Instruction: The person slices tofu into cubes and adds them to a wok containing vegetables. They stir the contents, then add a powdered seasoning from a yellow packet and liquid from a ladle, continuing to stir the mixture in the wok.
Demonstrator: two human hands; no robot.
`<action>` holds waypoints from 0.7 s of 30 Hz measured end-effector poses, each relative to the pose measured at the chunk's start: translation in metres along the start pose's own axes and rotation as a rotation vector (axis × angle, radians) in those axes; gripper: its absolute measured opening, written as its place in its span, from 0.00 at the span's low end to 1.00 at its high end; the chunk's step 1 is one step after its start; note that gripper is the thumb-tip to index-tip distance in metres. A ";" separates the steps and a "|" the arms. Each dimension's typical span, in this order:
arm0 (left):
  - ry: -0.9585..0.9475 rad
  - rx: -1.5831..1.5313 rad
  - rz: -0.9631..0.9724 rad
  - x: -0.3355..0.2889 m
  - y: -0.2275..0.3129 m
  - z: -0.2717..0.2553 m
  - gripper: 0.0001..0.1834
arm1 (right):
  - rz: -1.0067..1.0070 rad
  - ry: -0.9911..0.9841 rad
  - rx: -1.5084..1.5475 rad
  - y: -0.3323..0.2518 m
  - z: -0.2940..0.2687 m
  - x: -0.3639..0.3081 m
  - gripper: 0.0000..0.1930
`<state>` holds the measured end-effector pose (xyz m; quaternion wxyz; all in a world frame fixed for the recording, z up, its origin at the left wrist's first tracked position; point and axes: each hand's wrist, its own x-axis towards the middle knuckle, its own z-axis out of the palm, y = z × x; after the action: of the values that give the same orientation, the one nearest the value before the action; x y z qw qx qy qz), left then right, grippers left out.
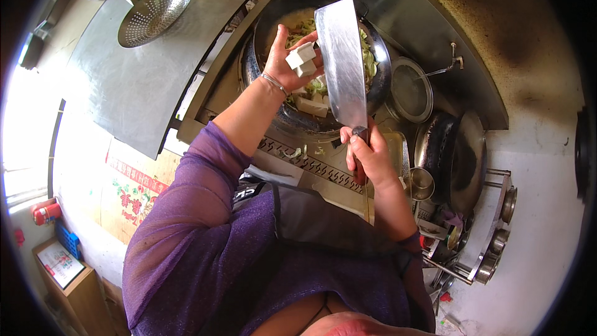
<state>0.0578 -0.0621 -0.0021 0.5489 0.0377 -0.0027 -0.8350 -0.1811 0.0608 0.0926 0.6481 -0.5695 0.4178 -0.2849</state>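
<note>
My left hand (pixel 283 67) is stretched out palm up over the wok (pixel 380 81), its fingers spread, bearing a few white tofu blocks (pixel 301 56). A broad cleaver (pixel 342 56) is upright in the picture beside these blocks, its blade covering part of the wok and some fingertips. My right hand (pixel 378 157) is closed round the cleaver's dark handle. Inside the wok lie shredded cabbage (pixel 368 62) and more tofu pieces (pixel 311 107). Whether the blade touches the tofu on my palm I cannot tell.
A perforated strainer (pixel 155 15) rests on the steel counter (pixel 137 81) at the left. Right of the wok are a round pot (pixel 411 90) below a tap (pixel 457 59), a ladle (pixel 422 183) and large pans (pixel 469 162). Cabbage scraps (pixel 295 153) lie on the stove's front grating.
</note>
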 end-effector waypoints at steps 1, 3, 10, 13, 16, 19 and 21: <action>-0.028 -0.013 -0.006 0.001 0.000 0.001 0.45 | -0.007 -0.020 0.005 -0.002 0.000 -0.001 0.16; 0.053 0.005 0.003 0.001 0.002 0.005 0.45 | -0.023 -0.059 0.014 -0.005 -0.001 -0.002 0.17; -0.106 0.020 -0.066 0.002 0.001 0.015 0.55 | 0.044 -0.134 -0.052 0.001 -0.006 0.013 0.24; -0.127 0.038 -0.068 0.003 -0.003 0.018 0.56 | 0.079 -0.142 -0.031 0.006 -0.009 0.020 0.23; -0.067 0.077 -0.040 0.005 -0.006 0.022 0.56 | 0.120 -0.141 0.015 0.011 -0.010 0.029 0.20; -0.043 0.159 -0.020 0.007 -0.006 0.021 0.58 | 0.158 -0.160 0.080 0.011 -0.015 0.038 0.18; -0.167 0.057 -0.093 0.009 -0.001 0.019 0.57 | 0.159 -0.161 0.124 0.009 -0.018 0.042 0.18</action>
<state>0.0518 -0.0708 0.0160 0.5061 -0.0163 -0.0707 -0.8594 -0.1769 0.0183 0.0749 0.7341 -0.5143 0.3898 -0.2114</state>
